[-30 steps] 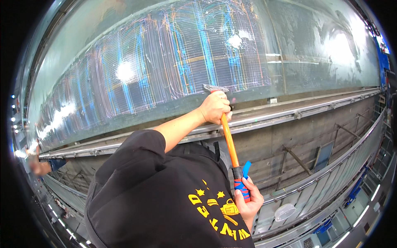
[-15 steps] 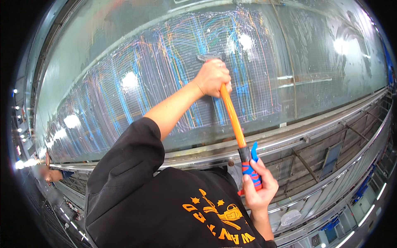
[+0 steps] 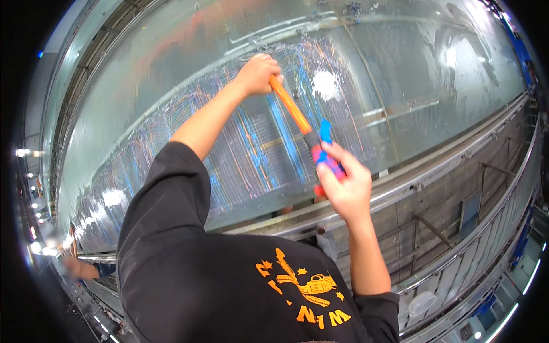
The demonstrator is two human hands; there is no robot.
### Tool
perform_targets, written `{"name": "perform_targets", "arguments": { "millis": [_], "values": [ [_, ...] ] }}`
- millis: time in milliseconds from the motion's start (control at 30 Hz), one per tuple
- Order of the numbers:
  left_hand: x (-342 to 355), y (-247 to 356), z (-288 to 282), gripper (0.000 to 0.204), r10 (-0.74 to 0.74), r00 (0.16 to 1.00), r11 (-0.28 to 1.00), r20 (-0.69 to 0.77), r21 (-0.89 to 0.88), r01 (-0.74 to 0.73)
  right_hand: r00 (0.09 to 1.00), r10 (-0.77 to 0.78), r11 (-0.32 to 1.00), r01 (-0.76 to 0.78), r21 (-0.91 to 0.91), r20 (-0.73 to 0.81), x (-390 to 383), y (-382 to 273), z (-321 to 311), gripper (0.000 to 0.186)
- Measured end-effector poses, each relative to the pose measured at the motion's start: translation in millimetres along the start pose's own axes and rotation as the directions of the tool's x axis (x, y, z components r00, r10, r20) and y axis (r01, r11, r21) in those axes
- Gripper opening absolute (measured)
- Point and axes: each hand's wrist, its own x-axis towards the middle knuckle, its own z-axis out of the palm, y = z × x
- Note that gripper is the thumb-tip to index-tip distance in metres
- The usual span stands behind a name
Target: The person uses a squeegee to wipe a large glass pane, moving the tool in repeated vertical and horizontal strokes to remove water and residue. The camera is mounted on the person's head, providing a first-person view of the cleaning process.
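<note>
Orange-shafted squeegee (image 3: 290, 107) | slanted over line-patterned sheet (image 3: 226, 171) | left hand (image 3: 257, 74): fingers clamped round upper shaft | right hand (image 3: 350, 186): clamped on red-and-blue grip (image 3: 321, 157) | clear round container-like object (image 3: 422, 303) lower right, contents unclear

Left hand (image 3: 258, 75) grips far forward, right hand (image 3: 347, 182) closer in

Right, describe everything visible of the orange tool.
The orange tool has a straight, glossy orange shaft, black collar, and blurred red and blue grip with a blue tab. It slants down rightward over the streaked panel. The left hand clasps its upper part; the head is unclear. The right hand holds the grip.
</note>
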Motion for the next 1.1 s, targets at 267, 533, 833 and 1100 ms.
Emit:
{"name": "perform_targets", "arguments": {
  "millis": [267,533,833,1100],
  "values": [
    [-104.3,263.8,43.1,0.039,0.094,0.988,0.894,-0.124,-0.426,-0.139,0.942,0.329,0.932,-0.335,-0.135,-0.067,-288.0,14.0,-61.4,0.053],
    [-155.2,378.6,92.5,0.049,0.082,0.976,0.805,-0.200,-0.564,-0.183,0.804,0.525,0.833,-0.552,-0.024,-0.278,-396.2,-6.6,-57.9,0.054],
    [-123.1,300.9,94.5,0.041,0.077,0.980,0.842,-0.185,-0.514,-0.164,0.803,0.539,0.830,-0.558,-0.003,-0.256,-315.9,-18.6,-31.3,0.046],
    [-59.5,169.7,82.9,0.032,0.065,0.983,0.897,-0.174,-0.422,-0.134,0.849,0.500,0.860,-0.510,-0.015,-0.171,-175.0,-29.7,-24.4,0.045]
  ]
}}
